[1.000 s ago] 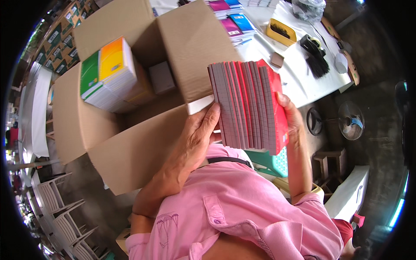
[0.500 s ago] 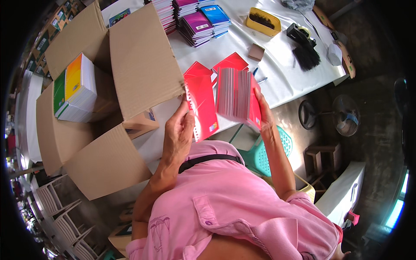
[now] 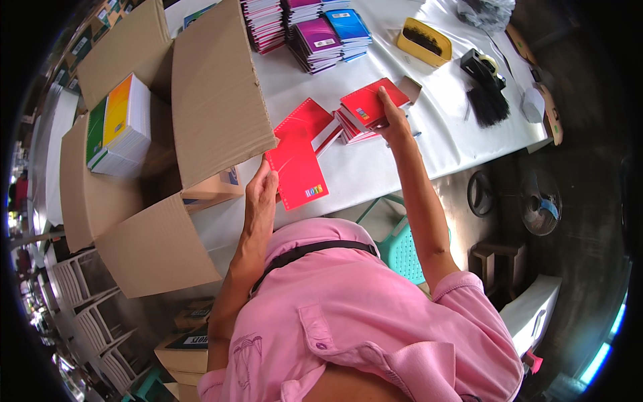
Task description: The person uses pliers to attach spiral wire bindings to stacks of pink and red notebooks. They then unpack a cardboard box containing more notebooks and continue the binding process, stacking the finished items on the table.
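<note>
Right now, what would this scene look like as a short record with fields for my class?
Left hand: holds a flat red notebook, holes along one edge
Right hand: grips a stack of red paper notebooks
White-covered table: purple notebooks, blue notebooks, yellow rectangular tub
Open brown cardboard box: green-covered notebooks and yellow-covered notebooks inside

A pink shirt (image 3: pixel 375 295) is filling the lower middle of the frame, its short sleeves (image 3: pixel 462 285) showing the same colour. A stitched tab (image 3: pixel 312 321) is carrying a small purple button (image 3: pixel 321 346) at centre bottom. Purple line embroidery (image 3: pixel 246 355) is marking the chest at lower left. Striped trim (image 3: pixel 400 375) is edging the open neck, lower right of centre. A black belt (image 3: pixel 321 249) is crossing the waist mid-frame.
</note>
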`<state>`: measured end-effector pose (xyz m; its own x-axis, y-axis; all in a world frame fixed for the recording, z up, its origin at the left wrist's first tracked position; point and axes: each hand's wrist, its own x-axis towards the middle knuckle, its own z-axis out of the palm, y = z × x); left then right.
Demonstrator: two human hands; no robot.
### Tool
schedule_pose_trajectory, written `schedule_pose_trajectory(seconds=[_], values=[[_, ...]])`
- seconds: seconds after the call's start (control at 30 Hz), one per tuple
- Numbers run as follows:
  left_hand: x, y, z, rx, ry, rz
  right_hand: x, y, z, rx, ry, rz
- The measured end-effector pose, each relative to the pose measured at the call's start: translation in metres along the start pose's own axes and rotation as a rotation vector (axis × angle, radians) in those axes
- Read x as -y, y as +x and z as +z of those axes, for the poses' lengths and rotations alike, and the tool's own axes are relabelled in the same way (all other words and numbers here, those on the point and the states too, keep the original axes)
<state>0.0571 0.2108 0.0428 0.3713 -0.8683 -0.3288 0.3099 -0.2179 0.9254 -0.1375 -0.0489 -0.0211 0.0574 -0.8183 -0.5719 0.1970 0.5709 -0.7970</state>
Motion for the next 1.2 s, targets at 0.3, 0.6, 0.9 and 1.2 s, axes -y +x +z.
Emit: schedule_pose_trajectory(seconds=[0.3, 0.6, 0.9, 1.2], values=[[0.026, 0.037, -0.018, -0.033, -0.105, -0.02, 0.016, -0.014, -0.031, 0.17, -0.323, 0.104], [0.016, -0.004, -0.02, -0.084, 0.663, 0.245, 0.077, -0.105, -0.001, 0.036, -0.503, -0.913], [-0.036, -0.097, -0.052, 0.207, 0.792, 1.115, 0.141, -0.241, 0.248, 1.378, -1.096, -1.051], [-0.01, -0.11, -0.074, -0.009, 0.411, 0.74, 0.09, -0.287, 0.246, 2.138, -1.632, -1.101]])
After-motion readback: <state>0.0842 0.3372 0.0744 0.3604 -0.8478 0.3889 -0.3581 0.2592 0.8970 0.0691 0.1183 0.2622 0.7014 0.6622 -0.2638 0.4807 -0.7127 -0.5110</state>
